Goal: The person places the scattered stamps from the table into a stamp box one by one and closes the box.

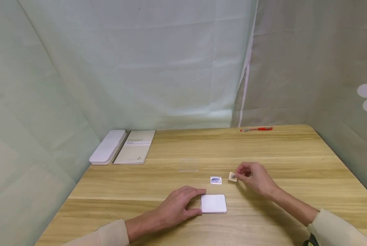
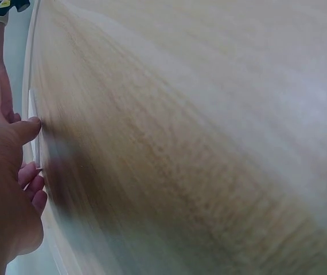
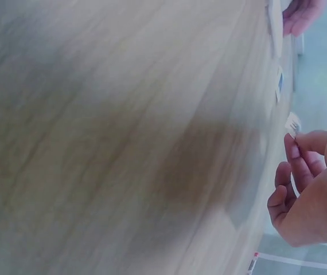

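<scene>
Right hand (image 1: pixel 255 178): thumb and forefinger meet in a firm pinch on the edge of a small stamp, the remaining fingers loosely bent.
Tan stamp (image 1: pixel 232 177): held at the tips, left of the right hand and above the right end of the white pad (image 1: pixel 213 203) as the head view frames it; its dark-printed face is turned up and its edges sit slightly askew. Fingertips cover part of the right side, so its long axis cannot be told.
Left hand (image 1: pixel 178 206): thumb and forefinger span the white pad's left end, gripping it at the near and far corners.
White pad: flat on the tabletop (image 1: pixel 109 212), close to the person, its long axis running left to right.
Blue stamp (image 1: pixel 215 180): face up between the pad and the clear plate (image 1: pixel 188 165), just left of the tan stamp, long side crosswise.
Clear plate: lying farther back, also lengthwise from left to right.
Far edge: a red pen (image 1: pixel 256 129) lies crosswise at right; a notebook (image 1: pixel 135 147) and a white case (image 1: pixel 108 147) sit side by side at left.
</scene>
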The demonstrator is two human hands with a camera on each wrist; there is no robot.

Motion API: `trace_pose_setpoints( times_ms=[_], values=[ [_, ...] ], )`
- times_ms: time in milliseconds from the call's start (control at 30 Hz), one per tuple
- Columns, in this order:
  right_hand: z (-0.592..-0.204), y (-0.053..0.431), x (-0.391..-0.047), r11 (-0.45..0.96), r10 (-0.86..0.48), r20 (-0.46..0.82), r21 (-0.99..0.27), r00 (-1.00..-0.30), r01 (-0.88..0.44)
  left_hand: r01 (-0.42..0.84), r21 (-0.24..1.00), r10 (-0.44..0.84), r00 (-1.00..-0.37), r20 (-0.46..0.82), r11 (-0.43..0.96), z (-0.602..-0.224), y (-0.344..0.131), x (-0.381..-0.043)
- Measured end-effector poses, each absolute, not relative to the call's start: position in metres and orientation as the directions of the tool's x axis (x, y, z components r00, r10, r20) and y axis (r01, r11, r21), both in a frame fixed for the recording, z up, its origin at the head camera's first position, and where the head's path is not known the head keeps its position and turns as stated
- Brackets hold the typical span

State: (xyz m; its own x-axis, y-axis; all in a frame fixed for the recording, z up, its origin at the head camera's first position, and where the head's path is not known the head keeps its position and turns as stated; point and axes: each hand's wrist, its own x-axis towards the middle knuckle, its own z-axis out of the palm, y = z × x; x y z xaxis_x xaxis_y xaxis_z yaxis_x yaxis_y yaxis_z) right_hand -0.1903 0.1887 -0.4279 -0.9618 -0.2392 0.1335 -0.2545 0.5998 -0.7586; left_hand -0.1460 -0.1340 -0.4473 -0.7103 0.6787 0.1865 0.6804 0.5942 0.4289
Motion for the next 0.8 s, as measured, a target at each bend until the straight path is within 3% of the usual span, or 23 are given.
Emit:
trace_pose_setpoints(
  times_ms=[800],
  values=[
    [-0.42,0.171,-0.17,0.488,-0.338,0.165,-0.811,-0.926,-0.323,0.692,0.406,0.682,-0.704,0.198,0.597,-0.447,-0.134,-0.146]
  ],
)
